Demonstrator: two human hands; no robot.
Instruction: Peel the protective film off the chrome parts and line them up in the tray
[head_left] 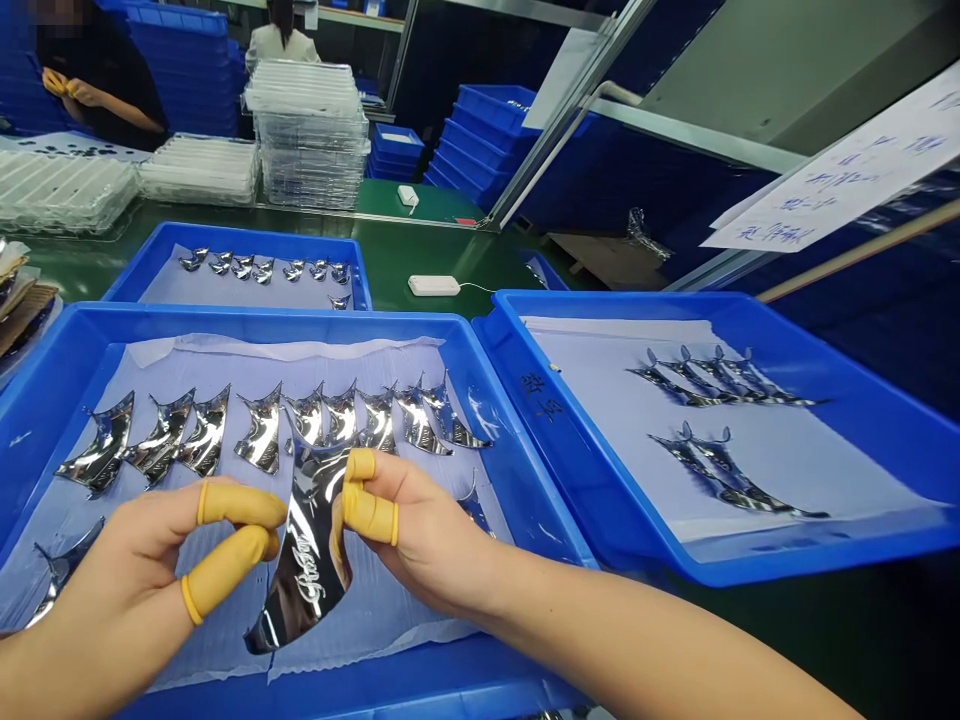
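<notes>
Pinching chrome foil piece [304,545] in right hand [424,535]; left hand [135,590] open just beside it, both above blue tray [300,322].

Can't really read anything here: a script logo [304,572] on the chrome sheet [319,490], handwritten marks [538,395] on the blue tray [570,470], and a handwritten paper sign [840,180], all too blurry.

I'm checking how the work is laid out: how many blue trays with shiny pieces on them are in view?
3: the front tray, the right tray beside it, and the back tray behind it. The blue stacks farther off could hide more.
</notes>
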